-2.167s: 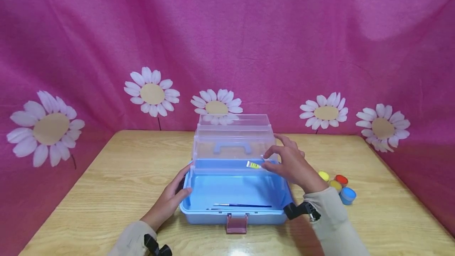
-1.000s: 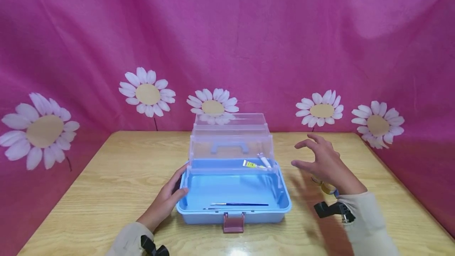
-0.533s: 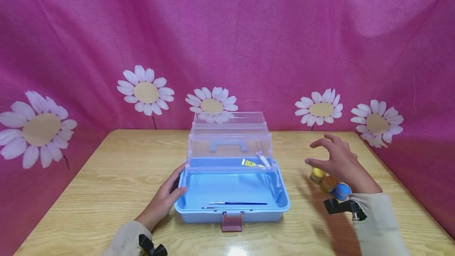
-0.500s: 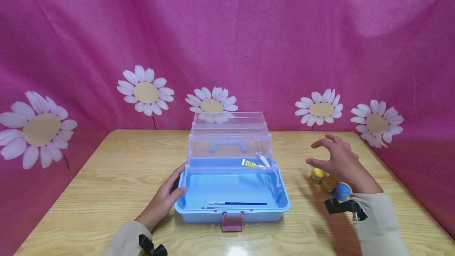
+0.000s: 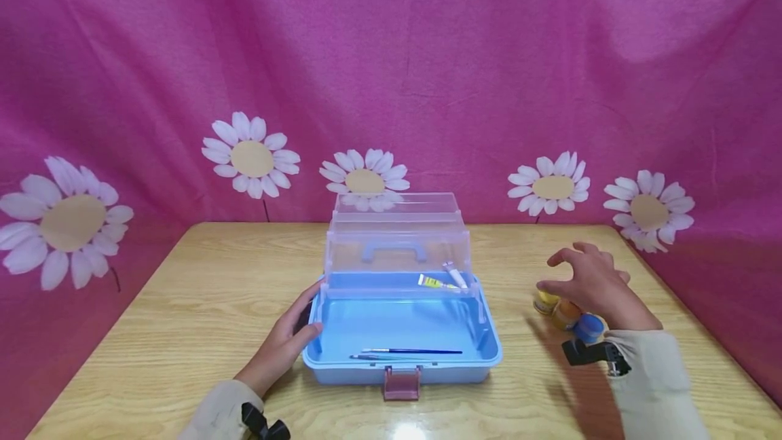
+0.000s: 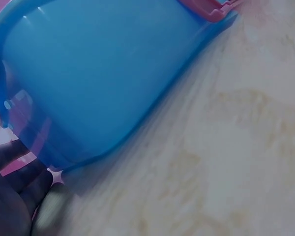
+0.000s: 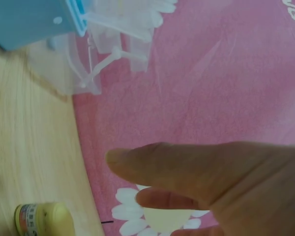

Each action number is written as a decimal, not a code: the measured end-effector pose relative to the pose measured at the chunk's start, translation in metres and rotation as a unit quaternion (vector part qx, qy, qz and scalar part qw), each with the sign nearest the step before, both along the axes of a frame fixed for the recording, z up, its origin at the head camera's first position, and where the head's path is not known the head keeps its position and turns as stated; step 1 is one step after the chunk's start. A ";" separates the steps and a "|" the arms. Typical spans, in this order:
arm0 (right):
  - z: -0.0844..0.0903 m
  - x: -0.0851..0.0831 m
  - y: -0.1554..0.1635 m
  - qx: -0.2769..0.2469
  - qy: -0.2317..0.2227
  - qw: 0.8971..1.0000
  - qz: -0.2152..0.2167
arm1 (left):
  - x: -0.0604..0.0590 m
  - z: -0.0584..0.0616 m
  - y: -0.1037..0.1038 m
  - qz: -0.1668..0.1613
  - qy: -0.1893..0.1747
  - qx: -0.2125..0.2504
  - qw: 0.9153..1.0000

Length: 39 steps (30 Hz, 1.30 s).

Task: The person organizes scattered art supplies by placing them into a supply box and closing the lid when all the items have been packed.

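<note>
Right hand at right of frame, fingers spread and loosely bent, hovering over cluster of small round paint pots; nothing grasped, contact with pots not discernible. Yellow-lidded pot visible low left in right wrist view, standing clear of the thumb.

Left hand lower centre-left, fingers straight, resting against left end wall of open light-blue plastic storage box with clear fold-out trays. Thin blue-handled paintbrush lying on box floor; two small paint tubes in tray at centre.

Risk noted: pots packed touching one another; a broad descent of spread fingers likely to topple or scatter neighbours. Box probably light; liable to slide if bracing hand lifts.

Surface: pale wood-grain table, glossy near bottom edge. Backdrop: pink cloth with white paper daisies across mid-frame.
</note>
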State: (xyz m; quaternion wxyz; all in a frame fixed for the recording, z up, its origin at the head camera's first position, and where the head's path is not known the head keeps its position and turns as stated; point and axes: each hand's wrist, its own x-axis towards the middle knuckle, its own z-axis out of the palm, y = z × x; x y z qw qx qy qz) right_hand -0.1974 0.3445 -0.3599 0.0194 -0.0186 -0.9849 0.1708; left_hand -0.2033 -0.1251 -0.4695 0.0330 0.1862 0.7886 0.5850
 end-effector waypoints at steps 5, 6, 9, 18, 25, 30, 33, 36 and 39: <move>-0.006 0.001 0.005 0.003 -0.017 1.000 -0.006 | 0.001 0.001 0.000 -0.002 0.002 -0.007 1.000; -0.007 0.001 0.005 0.002 -0.021 1.000 -0.007 | 0.001 0.001 0.000 -0.001 0.001 -0.009 1.000; -0.011 0.001 0.007 -0.001 -0.035 0.999 -0.014 | 0.001 0.001 0.001 0.002 0.001 -0.010 1.000; -0.019 -0.003 0.007 0.020 -0.073 0.996 -0.040 | 0.001 -0.001 0.002 0.002 -0.005 -0.004 1.000; -0.023 -0.008 0.007 0.030 -0.095 0.994 -0.050 | 0.001 0.002 0.001 0.000 0.002 -0.003 1.000; -0.026 -0.007 0.006 0.026 -0.094 0.994 -0.042 | 0.002 0.002 0.001 0.001 -0.009 -0.005 1.000; -0.028 -0.007 0.005 0.022 -0.094 0.994 -0.040 | 0.002 0.001 0.000 0.004 -0.015 -0.006 1.000; -0.028 -0.008 0.005 0.019 -0.093 0.995 -0.039 | 0.002 0.001 0.001 0.006 -0.017 -0.008 1.000; -0.028 -0.008 0.005 0.016 -0.093 0.995 -0.039 | 0.002 0.002 0.001 0.006 -0.014 -0.012 1.000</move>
